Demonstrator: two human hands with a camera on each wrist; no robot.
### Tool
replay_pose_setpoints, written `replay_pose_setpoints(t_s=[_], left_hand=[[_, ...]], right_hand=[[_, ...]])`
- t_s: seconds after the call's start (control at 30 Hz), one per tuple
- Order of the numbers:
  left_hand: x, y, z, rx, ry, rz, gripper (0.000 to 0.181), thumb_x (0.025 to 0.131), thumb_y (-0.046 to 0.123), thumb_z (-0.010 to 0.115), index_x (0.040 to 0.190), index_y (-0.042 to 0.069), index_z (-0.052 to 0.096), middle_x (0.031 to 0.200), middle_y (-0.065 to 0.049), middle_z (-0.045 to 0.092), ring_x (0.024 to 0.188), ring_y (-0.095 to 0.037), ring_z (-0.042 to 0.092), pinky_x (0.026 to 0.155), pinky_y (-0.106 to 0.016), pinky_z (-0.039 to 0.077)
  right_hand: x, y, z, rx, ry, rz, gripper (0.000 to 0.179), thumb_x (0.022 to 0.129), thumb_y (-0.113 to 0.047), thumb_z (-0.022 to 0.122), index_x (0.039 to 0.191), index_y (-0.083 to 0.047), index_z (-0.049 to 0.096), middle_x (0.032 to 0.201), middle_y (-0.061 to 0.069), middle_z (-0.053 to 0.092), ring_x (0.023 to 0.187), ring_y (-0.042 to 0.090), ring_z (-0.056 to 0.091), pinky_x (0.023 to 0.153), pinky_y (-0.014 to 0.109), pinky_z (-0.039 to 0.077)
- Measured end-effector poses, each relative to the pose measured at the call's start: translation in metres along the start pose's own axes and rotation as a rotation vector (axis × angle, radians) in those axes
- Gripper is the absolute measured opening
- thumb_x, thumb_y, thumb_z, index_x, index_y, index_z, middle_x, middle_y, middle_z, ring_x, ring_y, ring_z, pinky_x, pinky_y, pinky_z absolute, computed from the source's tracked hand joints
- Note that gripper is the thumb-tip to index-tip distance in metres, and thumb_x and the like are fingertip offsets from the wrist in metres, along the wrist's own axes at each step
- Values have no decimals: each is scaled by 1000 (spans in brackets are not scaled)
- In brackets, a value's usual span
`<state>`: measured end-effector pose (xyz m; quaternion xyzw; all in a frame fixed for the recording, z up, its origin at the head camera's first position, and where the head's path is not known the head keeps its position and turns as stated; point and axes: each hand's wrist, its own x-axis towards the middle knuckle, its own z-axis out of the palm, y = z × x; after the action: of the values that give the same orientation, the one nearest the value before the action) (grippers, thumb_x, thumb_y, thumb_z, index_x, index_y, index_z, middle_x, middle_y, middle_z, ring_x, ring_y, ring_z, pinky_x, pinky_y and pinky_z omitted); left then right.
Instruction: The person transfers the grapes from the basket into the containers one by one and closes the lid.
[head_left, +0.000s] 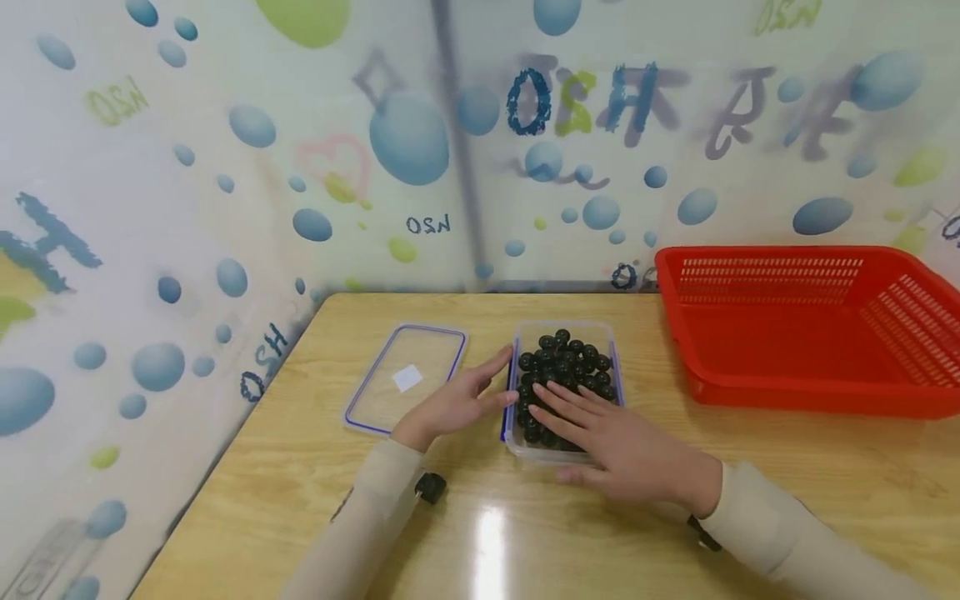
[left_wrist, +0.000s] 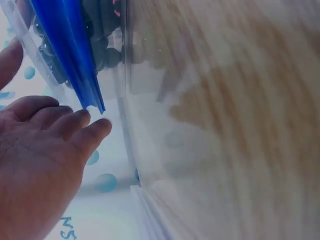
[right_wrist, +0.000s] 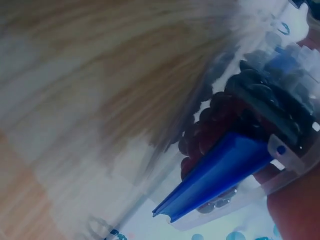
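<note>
Right hand [head_left: 611, 442] on glossy, dark, grape-like balls [head_left: 564, 367] inside a clear plastic box with blue clips [head_left: 543, 455].
Right fingers straight, slightly spread. Left hand [head_left: 459, 403] at box's left side, fingers extended, thumb apart; clear blue-edged lid [head_left: 422, 354] beyond.

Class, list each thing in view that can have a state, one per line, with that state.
Clear rectangular plastic box: upright, uncovered
Clear blue-rimmed plastic lid: off, lying flat left of the box
Blue plastic side flap: unfastened
Dark glossy balls: heaped in the box
Red perforated plastic basket: upright
Left hand: at the box's left side, uncurled
Right hand: resting on the balls
</note>
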<state>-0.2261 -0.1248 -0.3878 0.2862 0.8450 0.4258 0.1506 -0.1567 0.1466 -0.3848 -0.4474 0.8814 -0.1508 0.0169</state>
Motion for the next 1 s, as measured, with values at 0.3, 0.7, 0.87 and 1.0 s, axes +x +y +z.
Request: replay_pose_setpoints(t_s=[0.3, 0.7, 0.87, 1.0], left_hand=[[-16, 0, -50, 49, 291, -25, 62, 106, 33, 45, 156, 5, 21, 162, -7, 12, 146, -22, 14, 117, -41, 19], [-53, -40, -119, 71, 364, -429, 79, 103, 58, 21, 155, -2, 15, 161, -20, 0, 147, -35, -2, 118, -49, 1], [-64, -62, -115, 62, 343, -479, 75, 105, 53, 20, 154, -5, 17, 159, -25, 9, 147, -36, 4, 119, -46, 4], [-71, -69, -112, 68, 341, -522, 72, 106, 49, 21, 152, -6, 21, 158, -25, 17, 145, -39, 11, 118, -47, 10]], right_hand=[[52, -67, -16, 534, 371, 267, 66, 105, -38, 47, 158, -13, 18, 160, 1, 18, 123, 29, 53, 111, 46, 33], [179, -114, 21, 1214, 421, 725, 86, 100, -44, 45, 154, 3, -3, 161, 17, -5, 146, 32, 3, 118, 45, 4], [193, -102, 49, 1218, 489, 805, 83, 99, -33, 47, 155, 3, -2, 161, 18, -9, 147, 31, -5, 118, 43, 0], [198, -96, 61, 1169, 517, 817, 81, 98, -29, 49, 155, 2, 1, 162, 17, -7, 147, 29, -3, 118, 41, 1]])
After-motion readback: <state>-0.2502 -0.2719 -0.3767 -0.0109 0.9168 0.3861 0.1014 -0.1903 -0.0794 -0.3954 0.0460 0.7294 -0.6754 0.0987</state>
